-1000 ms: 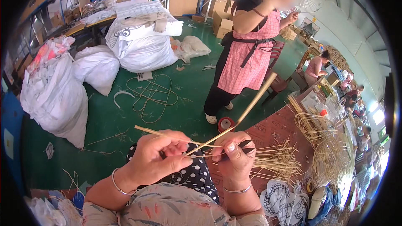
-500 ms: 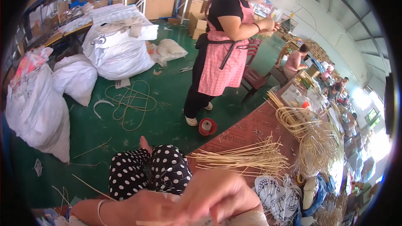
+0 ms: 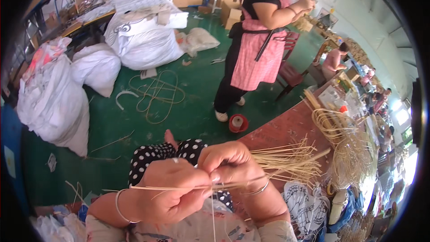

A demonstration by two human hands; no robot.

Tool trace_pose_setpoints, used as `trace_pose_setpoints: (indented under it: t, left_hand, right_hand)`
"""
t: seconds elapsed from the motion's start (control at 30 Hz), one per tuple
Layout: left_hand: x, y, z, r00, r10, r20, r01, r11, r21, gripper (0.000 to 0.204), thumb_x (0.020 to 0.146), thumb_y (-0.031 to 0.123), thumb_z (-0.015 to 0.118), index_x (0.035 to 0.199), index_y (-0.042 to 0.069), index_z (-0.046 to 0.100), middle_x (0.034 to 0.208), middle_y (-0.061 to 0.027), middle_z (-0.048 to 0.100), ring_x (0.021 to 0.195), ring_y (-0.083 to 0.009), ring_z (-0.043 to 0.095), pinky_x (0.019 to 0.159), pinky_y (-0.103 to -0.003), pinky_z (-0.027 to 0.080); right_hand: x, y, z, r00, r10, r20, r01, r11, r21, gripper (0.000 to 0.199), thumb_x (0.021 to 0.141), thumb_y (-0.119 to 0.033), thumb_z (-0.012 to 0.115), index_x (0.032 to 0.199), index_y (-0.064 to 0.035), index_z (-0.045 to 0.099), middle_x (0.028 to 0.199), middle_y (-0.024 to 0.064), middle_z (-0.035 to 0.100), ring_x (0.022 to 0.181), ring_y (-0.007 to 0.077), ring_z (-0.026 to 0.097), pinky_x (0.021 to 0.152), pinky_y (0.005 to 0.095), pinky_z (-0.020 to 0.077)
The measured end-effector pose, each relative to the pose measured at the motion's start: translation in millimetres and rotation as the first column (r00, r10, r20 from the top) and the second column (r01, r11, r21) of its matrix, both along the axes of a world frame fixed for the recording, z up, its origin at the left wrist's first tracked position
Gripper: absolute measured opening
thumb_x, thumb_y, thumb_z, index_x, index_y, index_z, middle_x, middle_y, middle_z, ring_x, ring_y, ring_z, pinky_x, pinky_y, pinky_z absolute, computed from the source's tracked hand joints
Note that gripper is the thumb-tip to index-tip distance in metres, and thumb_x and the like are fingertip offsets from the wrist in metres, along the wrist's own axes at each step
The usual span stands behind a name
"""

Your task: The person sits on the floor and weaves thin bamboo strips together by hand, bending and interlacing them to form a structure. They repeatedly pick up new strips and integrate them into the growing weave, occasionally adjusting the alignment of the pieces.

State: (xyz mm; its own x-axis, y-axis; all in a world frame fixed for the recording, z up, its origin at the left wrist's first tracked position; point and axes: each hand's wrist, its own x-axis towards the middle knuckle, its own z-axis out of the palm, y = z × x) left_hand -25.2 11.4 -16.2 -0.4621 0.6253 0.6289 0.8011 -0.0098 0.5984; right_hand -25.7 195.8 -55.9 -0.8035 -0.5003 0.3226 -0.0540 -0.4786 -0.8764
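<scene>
In front of my lap, my left hand (image 3: 172, 190) is closed around thin bamboo sticks (image 3: 150, 188), whose ends stick out past its fingers. My right hand (image 3: 235, 163) meets it, thumb and fingers pinched at the same sticks, which run on beneath its palm. A thin white string (image 3: 213, 219) hangs straight down from between the two hands. The fingertips hide how string and sticks join. Beside my right hand, a loose pile of bamboo sticks (image 3: 291, 159) lies on the reddish tabletop (image 3: 268, 123).
Coiled cane hoops (image 3: 331, 121) and black-and-white patterned fabric (image 3: 298, 201) are on the right. A co-worker in a pink apron (image 3: 260, 58) stands beyond, near a red bucket (image 3: 238, 123). White sacks (image 3: 53, 107) and a loose cane coil (image 3: 159, 96) lie on the green floor.
Both hands have risen from the lower edge and come together, with sticks and string now plainly visible between them. The view has shifted, so the surroundings appear further right.
</scene>
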Motion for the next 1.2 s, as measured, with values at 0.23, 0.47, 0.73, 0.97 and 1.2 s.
trace_pose_setpoints:
  t: [0.23,0.47,0.73,0.97,1.2]
  left_hand:
    - [0,-3,-10,0.999,-0.018,0.032,0.014,0.995,0.101,0.011,0.072,0.003,0.062,0.082,0.001,0.057,0.063,-0.0051,0.057,0.047,-0.0157,0.048,0.044,-0.026,0.037]
    - [5,-12,-1,0.977,0.190,-0.096,-0.181,0.979,0.092,0.012,0.073,0.002,0.061,0.084,0.000,0.056,0.065,-0.0069,0.058,0.049,-0.0173,0.052,0.045,-0.027,0.039]
    - [5,-6,-12,0.924,0.274,-0.268,-0.248,0.960,0.129,0.022,0.064,0.002,0.065,0.084,0.001,0.056,0.060,-0.0035,0.052,0.042,-0.0168,0.047,0.039,-0.026,0.035]
    - [12,-10,-5,0.982,0.161,-0.100,-0.165,0.986,-0.027,0.020,0.060,-0.002,0.062,0.078,0.004,0.057,0.054,-0.0035,0.050,0.040,-0.0170,0.045,0.039,-0.027,0.034]
    - [3,-10,-9,0.966,-0.062,0.252,0.033,0.992,0.121,0.009,0.068,-0.003,0.061,0.075,0.001,0.058,0.055,-0.0045,0.051,0.043,-0.0153,0.045,0.040,-0.027,0.032]
  right_hand:
    - [4,-4,-2,0.968,-0.242,0.074,0.238,0.970,0.058,0.003,0.078,0.003,0.056,0.075,0.0024,0.055,0.067,0.0052,0.053,0.054,0.0111,0.048,0.048,0.0221,0.0372]
    - [54,-14,6,0.616,-0.531,-0.582,0.758,0.601,0.255,0.013,0.076,-0.007,0.064,0.084,0.0020,0.058,0.075,0.0098,0.061,0.062,0.0139,0.056,0.053,0.0235,0.0428]
    - [49,-28,4,0.659,-0.486,-0.575,0.655,0.746,0.120,0.016,0.072,0.004,0.064,0.087,0.0003,0.059,0.073,0.0102,0.060,0.060,0.0213,0.059,0.053,0.0272,0.0460]
    - [53,-31,15,0.657,-0.441,-0.611,0.600,0.797,0.069,0.027,0.076,-0.004,0.064,0.100,0.0040,0.057,0.075,0.0111,0.060,0.059,0.0218,0.059,0.050,0.0290,0.0448]
    - [49,11,21,0.715,-0.600,-0.358,0.569,0.798,-0.199,0.032,0.075,-0.019,0.068,0.096,0.0003,0.055,0.062,0.0127,0.057,0.047,0.0191,0.054,0.040,0.0268,0.0415]
